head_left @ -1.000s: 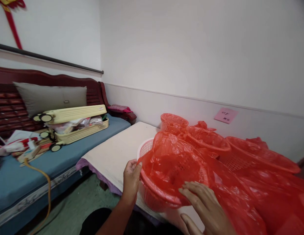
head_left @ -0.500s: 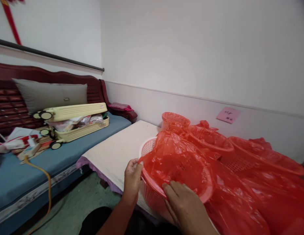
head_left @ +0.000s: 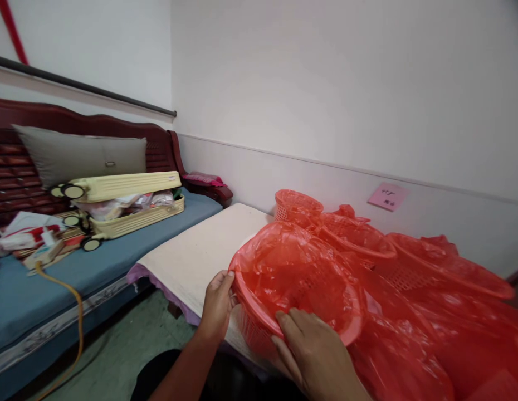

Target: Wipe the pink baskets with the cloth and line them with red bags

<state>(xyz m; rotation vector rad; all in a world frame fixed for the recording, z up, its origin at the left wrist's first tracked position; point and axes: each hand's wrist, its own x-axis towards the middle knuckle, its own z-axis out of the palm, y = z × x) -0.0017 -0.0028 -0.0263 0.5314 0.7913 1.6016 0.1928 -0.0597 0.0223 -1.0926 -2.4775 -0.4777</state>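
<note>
A white plastic basket [head_left: 259,334] with a perforated wall stands at the table's near edge, and a thin red plastic bag [head_left: 279,253] lines its inside and folds over its rim. My left hand [head_left: 219,298] is closed at the left of the rim, pinching the bag's edge between thumb and fingers. At the near side of the rim, my right hand [head_left: 313,342] is closed over the bag and the basket's edge, fingers inside and thumb outside. Most of the rim lies under red film.
Behind are more red-lined baskets [head_left: 298,201] along the wall. Loose red plastic [head_left: 409,345] spreads at the right. A white cloth covers the table [head_left: 196,239]. At left, a partly open yellow suitcase [head_left: 133,223] lies on a blue-covered wooden sofa. A pink note [head_left: 387,196] is on the wall.
My left hand has drawn the bag's edge leftward and over the left rim, which was bare white before. My right hand has stayed at the near rim.
</note>
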